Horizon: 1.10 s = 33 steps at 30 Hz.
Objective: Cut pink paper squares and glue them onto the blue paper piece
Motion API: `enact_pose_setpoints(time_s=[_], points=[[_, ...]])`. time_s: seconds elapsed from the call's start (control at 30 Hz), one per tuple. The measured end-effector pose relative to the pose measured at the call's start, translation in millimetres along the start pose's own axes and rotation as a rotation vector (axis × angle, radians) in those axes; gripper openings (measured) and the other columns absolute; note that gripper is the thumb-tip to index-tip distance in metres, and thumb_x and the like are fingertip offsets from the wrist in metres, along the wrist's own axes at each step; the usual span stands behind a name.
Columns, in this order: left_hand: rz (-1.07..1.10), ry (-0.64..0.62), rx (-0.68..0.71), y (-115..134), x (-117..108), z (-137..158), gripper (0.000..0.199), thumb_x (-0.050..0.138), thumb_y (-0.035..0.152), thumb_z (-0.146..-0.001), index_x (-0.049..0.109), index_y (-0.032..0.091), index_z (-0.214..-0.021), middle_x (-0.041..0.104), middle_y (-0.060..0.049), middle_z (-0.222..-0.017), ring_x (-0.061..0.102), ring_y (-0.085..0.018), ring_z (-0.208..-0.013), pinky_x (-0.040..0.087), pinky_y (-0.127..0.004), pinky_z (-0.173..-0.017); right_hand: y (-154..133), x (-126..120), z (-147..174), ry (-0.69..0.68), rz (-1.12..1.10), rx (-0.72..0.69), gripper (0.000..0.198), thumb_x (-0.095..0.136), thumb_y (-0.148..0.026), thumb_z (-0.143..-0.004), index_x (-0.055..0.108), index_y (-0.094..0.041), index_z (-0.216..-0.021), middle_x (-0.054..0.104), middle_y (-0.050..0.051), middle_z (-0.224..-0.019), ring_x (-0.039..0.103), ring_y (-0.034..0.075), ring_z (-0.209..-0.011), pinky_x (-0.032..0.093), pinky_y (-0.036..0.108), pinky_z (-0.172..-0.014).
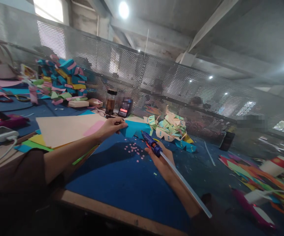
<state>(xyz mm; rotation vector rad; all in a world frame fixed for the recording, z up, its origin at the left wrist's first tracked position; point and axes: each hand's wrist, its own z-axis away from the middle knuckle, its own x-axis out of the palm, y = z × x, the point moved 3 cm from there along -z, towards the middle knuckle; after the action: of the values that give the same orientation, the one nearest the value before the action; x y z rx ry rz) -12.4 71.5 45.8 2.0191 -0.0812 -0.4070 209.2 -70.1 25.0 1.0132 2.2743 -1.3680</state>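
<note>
In the middle of the view, a folded piece of blue paper [134, 128] is pinched at its left end by my left hand [112, 127]. My right hand [163, 155] is wrapped round a blue glue gun [152, 142], its nozzle pointing up and left at the paper's lower edge. A long translucent glue stick [186, 184] sticks out of the gun's back end. Whether the nozzle touches the paper I cannot tell. Small pink paper squares [134, 148] lie scattered on the blue tabletop [122, 183] below the blue paper.
Coloured sheets [65, 129] lie at left, behind them a heap of folded paper pieces [65, 77]. A jar [110, 102] and phone [125, 107] stand at the back. Dotted paper strips [172, 126] are piled right of centre. Power strips [253, 209] and a paper cup [276, 165] lie at right.
</note>
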Motion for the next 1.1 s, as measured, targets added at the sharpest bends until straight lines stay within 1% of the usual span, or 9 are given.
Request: enact_pose_setpoints(time_s=[0.13, 0.37, 0.73, 0.9, 1.1], points=[[-0.005, 0.003, 0.0, 2.9, 0.9, 1.8, 0.025, 0.069, 0.04, -0.076, 0.067, 0.016, -0.071, 0.056, 0.001, -0.064, 0.049, -0.01, -0.053, 0.039, -0.023, -0.051, -0.4, -1.0, -0.2, 0.0, 0.011, -0.006, 0.04, 0.06, -0.055, -0.083, 0.064, -0.019, -0.1, 0.057, -0.003, -0.061, 0.051, 0.015, -0.056, 0.038, 0.023, -0.051], [0.016, -0.023, 0.016, 3.7, 2.2, 2.7, 0.025, 0.069, 0.041, -0.076, 0.066, 0.016, -0.069, 0.054, 0.002, -0.063, 0.048, -0.009, -0.052, 0.037, -0.022, -0.051, 1.9, 0.1, -1.4, 0.005, 0.035, 0.001, 0.036, 0.06, -0.053, -0.083, 0.064, -0.021, -0.098, 0.057, -0.003, -0.059, 0.052, 0.016, -0.052, 0.037, 0.024, -0.049], [0.027, -0.033, -0.004, 2.9, 1.5, 2.1, 0.026, 0.069, 0.041, -0.076, 0.065, 0.016, -0.069, 0.053, 0.002, -0.062, 0.048, -0.009, -0.052, 0.037, -0.023, -0.051, 1.5, -0.3, -0.9, 0.011, 0.097, -0.019, 0.031, 0.059, -0.051, -0.085, 0.062, -0.021, -0.095, 0.06, -0.002, -0.063, 0.058, 0.018, -0.058, 0.039, 0.025, -0.055], [0.03, -0.033, -0.004, 3.4, 1.4, 2.0, 0.027, 0.069, 0.041, -0.076, 0.065, 0.016, -0.068, 0.053, 0.002, -0.063, 0.048, -0.01, -0.053, 0.037, -0.023, -0.051, 3.2, -0.2, -1.7, 0.009, 0.14, -0.017, 0.031, 0.058, -0.053, -0.086, 0.059, -0.022, -0.088, 0.06, -0.002, -0.062, 0.058, 0.018, -0.057, 0.038, 0.025, -0.054], [0.022, -0.036, -0.009, 7.0, 1.0, 3.0, 0.027, 0.069, 0.04, -0.077, 0.064, 0.015, -0.068, 0.052, 0.003, -0.062, 0.047, -0.009, -0.053, 0.035, -0.021, -0.052, 1.7, 0.1, -0.7, 0.02, 0.072, -0.021, 0.036, 0.059, -0.055, -0.084, 0.06, -0.019, -0.089, 0.058, -0.003, -0.061, 0.056, 0.016, -0.055, 0.038, 0.024, -0.052]])
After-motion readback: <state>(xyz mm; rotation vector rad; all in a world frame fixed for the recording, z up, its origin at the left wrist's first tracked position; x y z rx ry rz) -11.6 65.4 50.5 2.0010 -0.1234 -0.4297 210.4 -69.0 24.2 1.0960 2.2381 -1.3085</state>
